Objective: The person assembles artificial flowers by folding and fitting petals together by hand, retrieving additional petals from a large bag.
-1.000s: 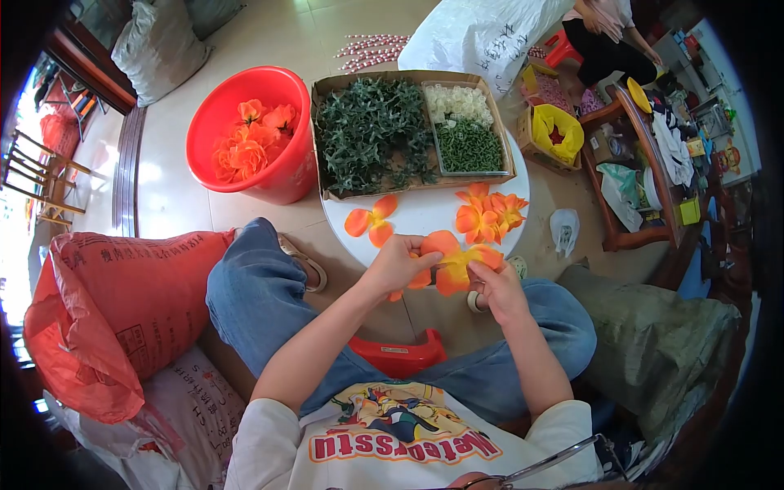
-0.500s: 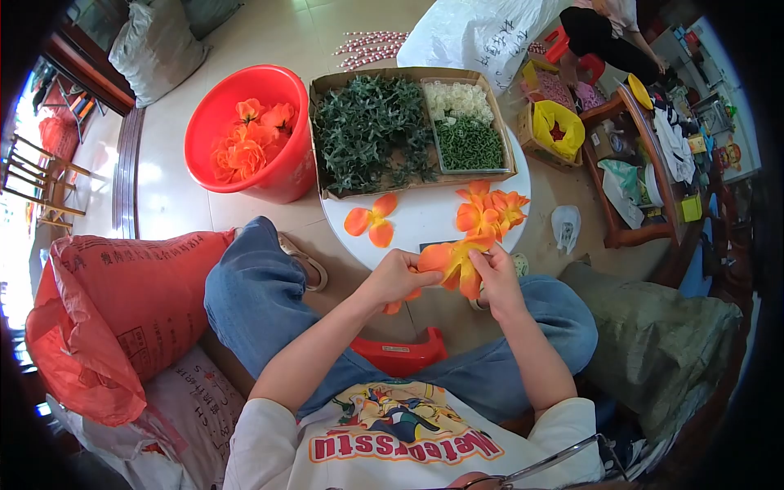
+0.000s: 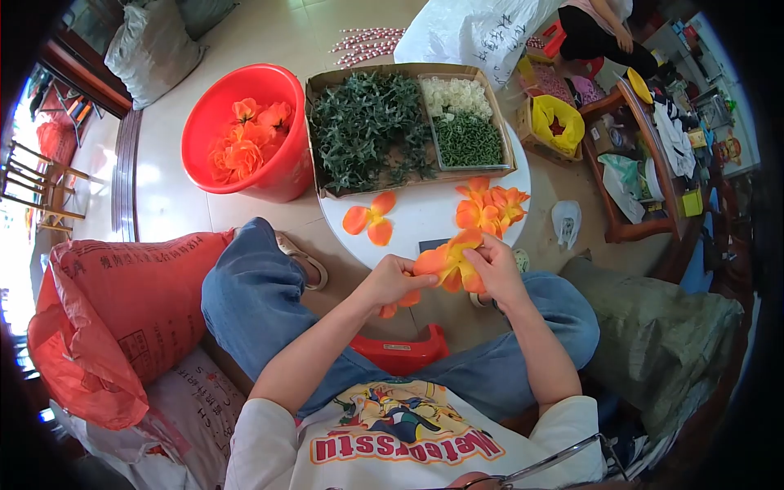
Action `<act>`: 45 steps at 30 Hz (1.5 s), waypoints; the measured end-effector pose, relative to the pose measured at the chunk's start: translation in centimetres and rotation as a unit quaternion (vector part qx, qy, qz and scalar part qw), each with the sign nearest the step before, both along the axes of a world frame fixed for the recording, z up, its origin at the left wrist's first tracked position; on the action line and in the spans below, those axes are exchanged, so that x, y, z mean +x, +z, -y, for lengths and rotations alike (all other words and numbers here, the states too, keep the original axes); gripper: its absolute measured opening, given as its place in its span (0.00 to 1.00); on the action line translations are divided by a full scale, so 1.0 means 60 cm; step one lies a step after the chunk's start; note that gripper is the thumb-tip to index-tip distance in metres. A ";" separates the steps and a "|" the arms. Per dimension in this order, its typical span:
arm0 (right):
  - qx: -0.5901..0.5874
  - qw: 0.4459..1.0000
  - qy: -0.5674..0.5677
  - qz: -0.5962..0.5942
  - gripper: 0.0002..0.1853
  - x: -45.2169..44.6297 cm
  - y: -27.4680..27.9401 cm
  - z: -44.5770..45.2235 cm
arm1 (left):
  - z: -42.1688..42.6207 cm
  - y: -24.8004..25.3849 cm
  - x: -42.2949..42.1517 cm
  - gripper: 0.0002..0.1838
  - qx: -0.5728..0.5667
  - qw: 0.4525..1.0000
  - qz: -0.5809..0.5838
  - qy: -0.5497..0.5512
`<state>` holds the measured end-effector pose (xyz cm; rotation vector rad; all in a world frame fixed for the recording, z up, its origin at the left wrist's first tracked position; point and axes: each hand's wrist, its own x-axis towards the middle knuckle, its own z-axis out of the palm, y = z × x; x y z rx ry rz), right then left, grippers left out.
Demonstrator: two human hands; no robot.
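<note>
My left hand (image 3: 395,282) pinches the near side of an orange-yellow artificial flower petal piece (image 3: 451,260) in front of the round white table (image 3: 347,229). More orange petals (image 3: 402,304) stick out below that hand's fingers. My right hand (image 3: 495,268) grips the same petal piece from the other side, thumb on its yellow middle. A single petal piece (image 3: 371,219) lies flat on the table to the left. Several assembled orange flowers (image 3: 492,204) are bunched on the table's right side. How the layers between my fingers join is hidden.
A cardboard tray (image 3: 359,189) on the table holds green leaves (image 3: 367,122) and a clear box of white and green pieces (image 3: 472,168). A red bucket (image 3: 282,184) with orange flowers stands left. Sacks (image 3: 135,306) flank my legs. Another person (image 3: 608,33) sits at back right.
My right hand has shifted slightly up and turned its grip, and the petal piece has tilted between my hands. The other person's arm at the back has moved.
</note>
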<state>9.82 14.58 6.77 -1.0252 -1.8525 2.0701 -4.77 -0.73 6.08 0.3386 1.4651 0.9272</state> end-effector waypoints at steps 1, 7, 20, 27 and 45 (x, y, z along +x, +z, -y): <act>0.009 1.000 0.005 0.011 0.04 0.001 -0.004 -0.002 | 0.000 -0.002 0.000 0.13 -0.001 1.000 0.003 0.003; 0.056 0.995 0.042 0.070 0.07 0.010 -0.063 -0.028 | -0.003 -0.032 0.004 0.14 -0.004 1.000 -0.013 -0.007; 0.256 0.959 -0.002 0.123 0.08 0.009 -0.092 -0.036 | -0.001 -0.082 0.015 0.12 0.029 0.999 -0.037 0.002; 0.456 0.881 -0.126 -0.017 0.05 0.010 -0.006 -0.022 | 0.037 -0.026 -0.001 0.10 0.040 0.983 -0.138 0.114; -0.235 0.968 0.004 -0.084 0.20 0.051 0.013 0.125 | 0.076 0.027 0.118 0.18 0.296 0.929 0.022 0.222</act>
